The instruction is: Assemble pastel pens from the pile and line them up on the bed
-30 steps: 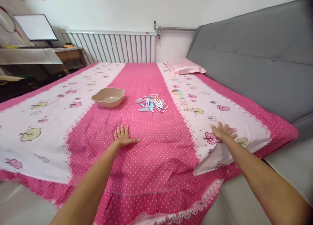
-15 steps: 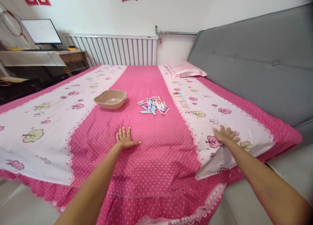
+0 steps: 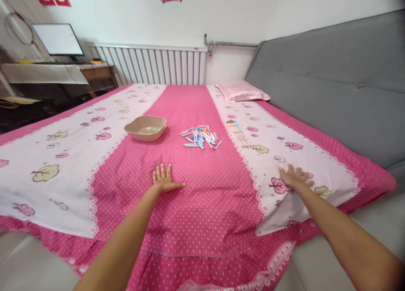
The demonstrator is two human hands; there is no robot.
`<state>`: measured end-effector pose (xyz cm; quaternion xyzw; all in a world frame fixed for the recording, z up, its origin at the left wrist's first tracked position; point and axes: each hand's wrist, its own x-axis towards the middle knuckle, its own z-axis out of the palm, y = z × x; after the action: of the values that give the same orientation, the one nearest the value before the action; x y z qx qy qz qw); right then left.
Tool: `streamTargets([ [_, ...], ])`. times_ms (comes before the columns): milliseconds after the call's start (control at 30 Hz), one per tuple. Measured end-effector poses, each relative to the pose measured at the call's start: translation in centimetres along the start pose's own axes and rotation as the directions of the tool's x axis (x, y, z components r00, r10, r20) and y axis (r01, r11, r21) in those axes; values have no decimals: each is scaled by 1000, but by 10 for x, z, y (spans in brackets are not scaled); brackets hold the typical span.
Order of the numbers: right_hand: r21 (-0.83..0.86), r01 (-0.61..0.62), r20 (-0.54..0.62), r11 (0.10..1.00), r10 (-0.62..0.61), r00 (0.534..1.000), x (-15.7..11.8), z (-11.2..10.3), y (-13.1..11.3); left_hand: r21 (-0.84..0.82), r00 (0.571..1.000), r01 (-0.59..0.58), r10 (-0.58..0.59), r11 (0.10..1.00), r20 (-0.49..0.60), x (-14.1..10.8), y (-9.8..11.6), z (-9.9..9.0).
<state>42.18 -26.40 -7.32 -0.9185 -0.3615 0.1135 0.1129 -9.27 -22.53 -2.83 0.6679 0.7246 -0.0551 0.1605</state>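
Note:
My left hand [image 3: 163, 180] lies flat on the pink dotted bedspread [image 3: 202, 215], fingers spread, holding nothing. On the white tree-patterned strip at the right, my right hand [image 3: 295, 177] also rests with its fingers apart. Beyond and between them is a loose pile of pens [image 3: 200, 137], mostly white, grey and blue; they look like markers. A beige plastic basin [image 3: 146, 129] stands left of the pile, past my left hand. To the pile's right, several slim pens [image 3: 234, 127] lie side by side, with a paler row [image 3: 243, 141] just nearer.
A pink pillow [image 3: 243, 91] lies at the back right against the grey padded headboard [image 3: 332, 71]. Behind the bed, a white radiator [image 3: 155, 65] runs along the wall. A monitor [image 3: 58, 39] stands on a desk at the far left.
The whole view has shifted slightly, so everything appears a little further right. Both hands stay in the same places on the bed.

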Motion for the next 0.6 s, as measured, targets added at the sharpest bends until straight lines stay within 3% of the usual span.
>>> streamTargets([
  [467,13,6,-27,1000,-6,1000,-4,0,-2,-7,999,-32,31,999,-22,-10,-2,-3],
  [600,31,-8,-64,1000,10,998,-3,-14,-8,-185,988,-31,2,982,-154,-14,1,-14],
])
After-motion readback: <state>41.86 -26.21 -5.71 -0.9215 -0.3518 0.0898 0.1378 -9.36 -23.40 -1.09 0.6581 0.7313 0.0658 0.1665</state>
